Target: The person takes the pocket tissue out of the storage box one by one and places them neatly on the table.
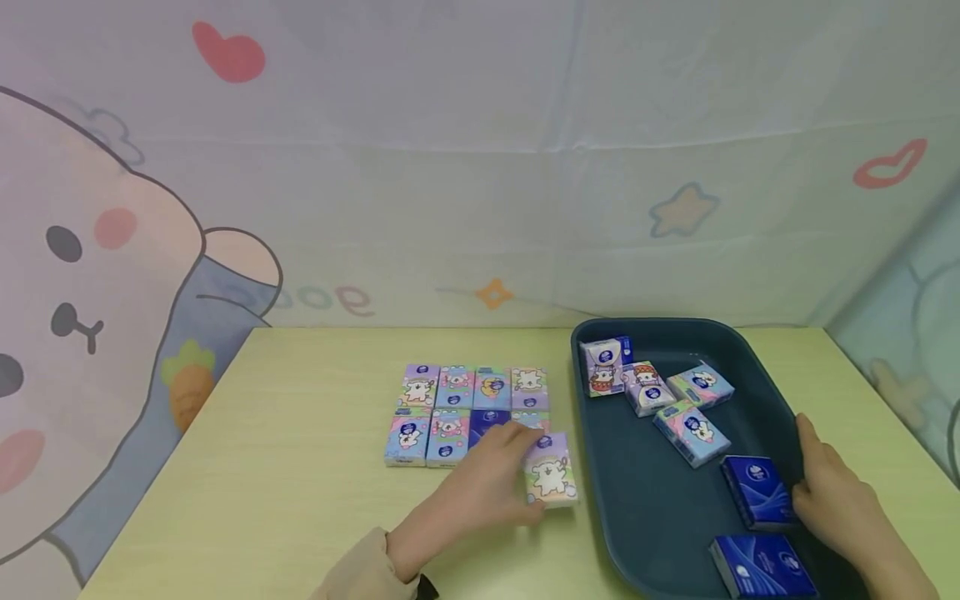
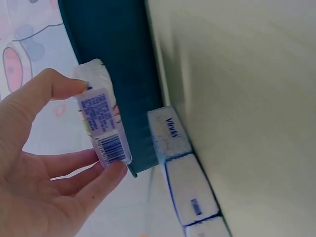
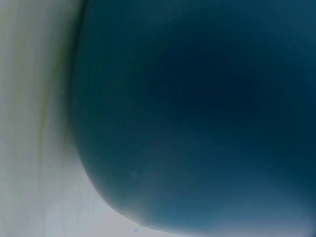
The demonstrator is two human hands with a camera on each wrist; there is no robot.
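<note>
One lilac rectangular tissue pack point(image 1: 551, 477) is pinched by the left hand point(image 1: 489, 473), eight packs point(image 1: 454, 388) are laid at lower centre, and six packs point(image 1: 692, 433) are left in the dark-teal tray point(image 1: 637, 508) gripped by the right hand point(image 1: 843, 504).

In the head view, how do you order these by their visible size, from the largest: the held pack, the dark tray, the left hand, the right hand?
1. Dark tray
2. Left hand and right hand: too alike to rank
3. Held pack
</note>
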